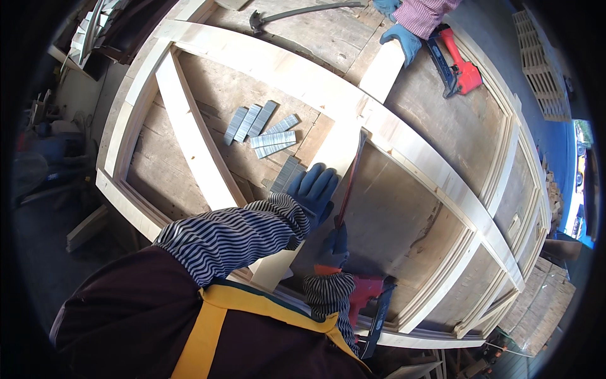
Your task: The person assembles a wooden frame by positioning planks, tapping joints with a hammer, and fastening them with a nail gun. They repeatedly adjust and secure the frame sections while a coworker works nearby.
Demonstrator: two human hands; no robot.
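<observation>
Right hand (332, 247) gripped red pry bar (351, 180); left hand (314, 189), fingers spread flat, pressed pale slat (334, 151) at bench's (442, 120) six o'clock. Slat looked stiff, light; best held mid-length.

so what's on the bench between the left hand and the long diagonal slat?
Head view: strips of grey staples on the bare worn bench top, fanned out beyond the left hand and right of the diagonal slat.
</observation>
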